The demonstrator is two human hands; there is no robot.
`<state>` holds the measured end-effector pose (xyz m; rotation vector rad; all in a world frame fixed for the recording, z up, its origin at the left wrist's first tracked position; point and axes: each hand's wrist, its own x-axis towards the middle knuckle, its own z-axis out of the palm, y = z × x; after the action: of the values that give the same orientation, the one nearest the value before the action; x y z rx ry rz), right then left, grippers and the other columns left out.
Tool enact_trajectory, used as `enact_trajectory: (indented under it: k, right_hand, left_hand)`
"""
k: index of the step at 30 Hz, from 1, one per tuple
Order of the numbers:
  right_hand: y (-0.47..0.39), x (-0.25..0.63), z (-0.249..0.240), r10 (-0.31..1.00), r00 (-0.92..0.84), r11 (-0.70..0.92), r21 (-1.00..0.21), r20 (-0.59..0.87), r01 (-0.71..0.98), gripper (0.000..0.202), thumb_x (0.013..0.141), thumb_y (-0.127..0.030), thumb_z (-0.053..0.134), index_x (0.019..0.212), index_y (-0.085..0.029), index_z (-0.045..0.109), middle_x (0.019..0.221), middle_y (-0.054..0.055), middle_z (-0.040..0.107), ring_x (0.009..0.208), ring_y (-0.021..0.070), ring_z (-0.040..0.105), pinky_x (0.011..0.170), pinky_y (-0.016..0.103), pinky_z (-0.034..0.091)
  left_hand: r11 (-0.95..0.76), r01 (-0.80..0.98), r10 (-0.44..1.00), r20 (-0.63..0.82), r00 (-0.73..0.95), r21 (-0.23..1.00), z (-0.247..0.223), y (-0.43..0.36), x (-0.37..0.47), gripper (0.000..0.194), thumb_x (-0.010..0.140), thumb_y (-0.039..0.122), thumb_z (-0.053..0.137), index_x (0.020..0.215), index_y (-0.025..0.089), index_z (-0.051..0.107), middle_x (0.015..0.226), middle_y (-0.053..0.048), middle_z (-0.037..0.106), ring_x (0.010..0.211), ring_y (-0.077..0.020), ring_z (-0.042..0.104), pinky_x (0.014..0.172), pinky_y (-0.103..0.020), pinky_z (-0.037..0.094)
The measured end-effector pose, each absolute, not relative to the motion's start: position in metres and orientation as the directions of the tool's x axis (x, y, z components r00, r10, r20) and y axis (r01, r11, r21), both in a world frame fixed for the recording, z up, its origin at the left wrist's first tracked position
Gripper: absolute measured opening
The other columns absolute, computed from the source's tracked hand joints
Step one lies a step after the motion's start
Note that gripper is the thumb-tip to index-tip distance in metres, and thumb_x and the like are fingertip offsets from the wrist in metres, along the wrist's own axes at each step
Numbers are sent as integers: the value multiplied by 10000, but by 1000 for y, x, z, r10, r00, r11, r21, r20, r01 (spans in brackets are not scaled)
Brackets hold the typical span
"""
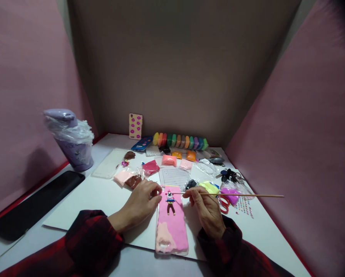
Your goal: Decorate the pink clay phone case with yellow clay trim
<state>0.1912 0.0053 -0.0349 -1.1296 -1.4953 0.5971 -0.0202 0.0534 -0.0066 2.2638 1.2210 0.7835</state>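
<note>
A pink and peach clay-covered phone case (178, 231) lies upright on the white board in front of me. On its upper half sits a small clay figure (170, 204) with a white face, blue and yellow top and brown legs. My right hand (205, 211) pinches a long thin wooden stick (247, 195), whose left end reaches the figure's head. My left hand (142, 204) rests at the case's upper left edge, its thumb and index finger curled close together; whether anything is between them is too small to tell.
Clay packets (151, 167) and a lined paper (174, 176) lie beyond the case. Red scissors (224, 206), keys (230, 176) and bead stickers (244, 207) are at right. A purple tumbler (74, 152) and black phone-like slab (36, 206) stand and lie at left.
</note>
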Motion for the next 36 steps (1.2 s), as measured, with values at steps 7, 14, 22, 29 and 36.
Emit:
enact_trajectory:
  k: [7, 14, 22, 29, 36]
  right_hand:
    - [7, 192, -36, 862, 179, 393, -849, 473, 353, 242, 935, -328, 426, 880, -213, 631, 793, 11, 614, 654, 133, 530, 611, 280, 426]
    - [7, 191, -35, 860, 204, 384, -857, 467, 343, 254, 933, -341, 427, 870, -205, 631, 774, 18, 603, 679, 143, 555, 620, 284, 440]
    - [10, 193, -34, 820, 286, 386, -848, 496, 362, 255, 928, -340, 437, 856, -201, 638, 798, 21, 619, 678, 137, 535, 620, 277, 437]
    - [14, 194, -29, 818, 307, 321, -828, 487, 460, 286, 916, -370, 437, 909, -186, 655, 893, 57, 642, 767, 183, 577, 685, 330, 474]
    - [19, 194, -33, 802, 227, 367, -755, 553, 543, 241, 912, -317, 447, 939, -190, 650, 942, 78, 650, 907, 218, 591, 839, 393, 466]
  left_hand:
    - [-504, 606, 855, 254, 452, 616, -5, 54, -20, 80, 750, 152, 514, 761, 173, 591, 731, -14, 544, 745, -176, 475, 681, -313, 360]
    - [-505, 603, 855, 261, 449, 617, -7, 53, -21, 78, 758, 165, 511, 761, 177, 588, 728, -13, 542, 735, -175, 472, 675, -315, 355]
    - [-499, 594, 857, 257, 447, 631, -7, 54, -20, 72, 754, 158, 514, 760, 174, 584, 741, -14, 548, 738, -172, 477, 681, -316, 360]
    - [-502, 592, 855, 257, 451, 631, -7, 53, -20, 69, 758, 152, 511, 745, 173, 575, 731, -12, 540, 727, -166, 471, 681, -313, 358]
    - [-503, 598, 856, 265, 443, 624, -9, 54, -21, 67, 747, 155, 513, 750, 177, 576, 740, -16, 542, 734, -172, 475, 675, -312, 359]
